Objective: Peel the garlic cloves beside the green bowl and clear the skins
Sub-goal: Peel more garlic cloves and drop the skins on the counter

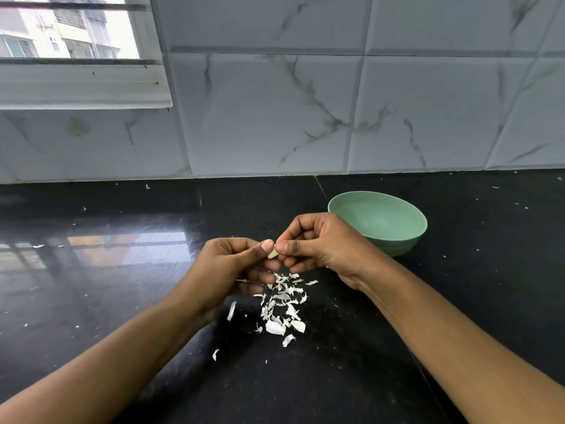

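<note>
A glossy black tabletop [116,304] runs back to a wall [269,117] of white tiles with grey marble veins. A white-framed window [70,35] with horizontal bars sits at the upper left, with buildings outside it, and its light reflects on the left part of the tabletop. Small white flecks lie scattered across the dark surface.

The green bowl [382,220] stands upright on the right, just behind the right hand [321,247], which covers part of its near rim.

Both hands are raised together over the middle of the tabletop. A pale garlic clove [273,255] is pinched between them. The left hand [234,264] holds it with its thumb on top and its fingers curled beneath. The right hand grips it from the other side, with its thumb tip against the clove.

Directly below the hands lies a loose heap of white skins [282,304]. A few strips lie apart to its left and front. Whether the larger pale pieces at the near edge are skins or cloves cannot be told.
</note>
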